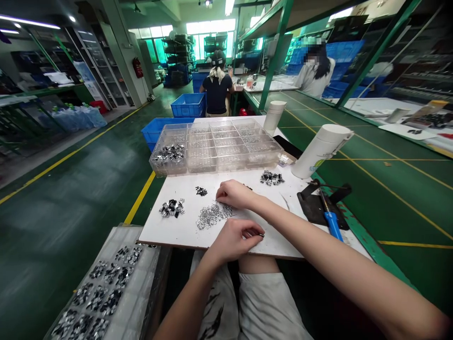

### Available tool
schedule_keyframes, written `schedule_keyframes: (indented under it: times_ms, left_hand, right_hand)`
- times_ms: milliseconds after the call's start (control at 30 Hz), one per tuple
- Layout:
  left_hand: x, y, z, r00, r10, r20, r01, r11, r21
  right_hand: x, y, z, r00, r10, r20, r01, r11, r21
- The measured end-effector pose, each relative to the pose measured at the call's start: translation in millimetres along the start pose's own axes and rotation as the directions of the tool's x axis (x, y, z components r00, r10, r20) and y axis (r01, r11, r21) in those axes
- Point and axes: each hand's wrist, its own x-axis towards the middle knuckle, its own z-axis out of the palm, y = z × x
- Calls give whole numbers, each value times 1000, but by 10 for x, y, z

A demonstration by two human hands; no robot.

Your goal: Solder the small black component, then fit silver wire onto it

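My left hand [236, 238] is near the board's front edge, its thumb and fingers closed on a small dark part [261, 235] with a shiny edge. Just beyond it, my right hand [234, 194] reaches in from the right, fingertips pinched at the far side of a loose pile of thin silver wire pieces [211, 215]. What those fingertips hold, if anything, is too small to make out. Left of the pile lie black-and-silver clips [171, 208], and behind it is a little heap of black pieces [201, 191]. More black-and-silver parts [272, 177] lie farther right.
A clear compartment box [215, 163] stands at the back of the white board [187, 238]. To the right are a white tube [318, 151] and a blue-handled soldering iron [332, 224] on its stand. A tray of sorted parts [136, 288] sits low left. Two people sit beyond.
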Motion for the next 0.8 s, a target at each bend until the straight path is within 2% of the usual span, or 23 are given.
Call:
schedule_keyframes:
  times_ms: [200, 267, 333, 400, 500, 600, 700, 800]
  left_hand:
    - [8, 14, -8, 1000, -17, 4, 17, 1000, -1]
    - [13, 14, -13, 1000, -23, 2, 23, 1000, -4]
    - [17, 11, -16, 1000, -27, -12, 27, 1000, -13]
    - [20, 9, -18, 999, -39, -31, 38, 999, -31]
    - [26, 15, -21, 997, -53, -57, 50, 998, -49]
    - [34, 29, -30, 997, -22, -76, 20, 999, -27]
    - [40, 32, -37, 996, -1, -92, -1, 1000, -16]
    - [48, 20, -36, 992, -43, -120, 33, 996, -86]
  right_hand:
    - [-1, -9, 78, 995, -92, -25, 89, 990, -110]
    - [3, -17, 78, 989, -133, -59, 128, 988, -90]
    - [-12, -33, 47, 980, -135, -146, 136, 991, -2]
    - [-68, -59, -11, 962, -83, -262, 122, 983, 138]
    - [-268, -99, -111, 922, 16, -388, 138, 920, 367]
    - [-609, -109, -156, 858, 107, -503, 184, 849, 494]
    - [-1020, -76, -89, 725, 239, -645, 183, 837, 516]
    - [-1393, -21, 98, 611, 368, -701, 117, 834, 540]
